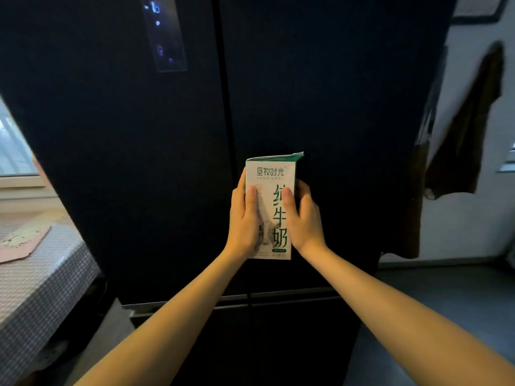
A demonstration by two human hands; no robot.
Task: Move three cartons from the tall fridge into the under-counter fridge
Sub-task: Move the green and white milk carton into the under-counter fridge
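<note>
While standing before the closed doors of the tall dark fridge (167, 162), holding an upright white-and-green milk carton (274, 176) at centre, left hand (243, 218) and right hand (302, 218) gripping its sides, thumbs across its near face.

I see one white carton (274, 190) with green lettering, upright, pinched on both sides between my fingers (252, 196). Behind it stands the tall fridge (334, 121), dark, with both doors closed.

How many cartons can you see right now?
1. A white-and-green carton is held upright between the left hand and right hand, before the tall fridge's closed doors. Others may be inside.
</note>
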